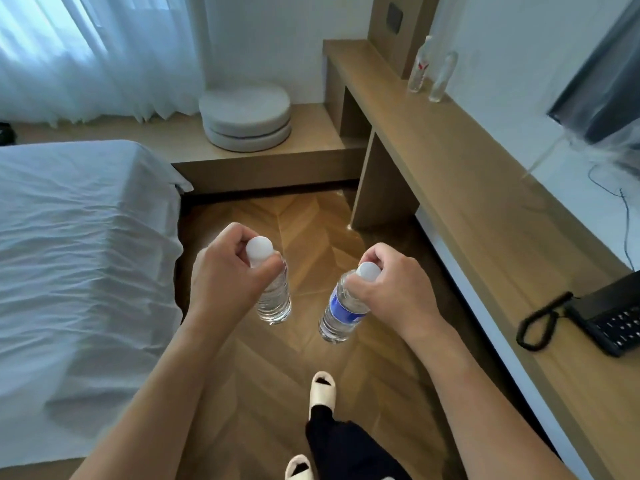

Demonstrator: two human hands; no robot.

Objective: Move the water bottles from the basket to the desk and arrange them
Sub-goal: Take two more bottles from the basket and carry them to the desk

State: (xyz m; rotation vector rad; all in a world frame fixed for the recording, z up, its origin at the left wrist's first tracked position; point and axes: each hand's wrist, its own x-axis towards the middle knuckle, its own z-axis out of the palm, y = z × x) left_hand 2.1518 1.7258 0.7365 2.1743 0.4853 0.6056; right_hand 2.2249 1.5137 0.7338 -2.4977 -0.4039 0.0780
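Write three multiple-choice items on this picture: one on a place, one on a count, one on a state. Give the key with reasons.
1. Where do the two standing bottles rest?
A. on the bed
B. on the desk, by the wall
C. on the floor

2. How many bottles are being carried?
A. one
B. two
C. four

3. How is the blue-labelled bottle held?
A. by its cap end, hanging down
B. lying flat on a palm
C. tucked under an arm

Key: B, they stand on the wooden top; B, the left hand holds a clear bottle and the right hand another; A, fingers curl round the cap.
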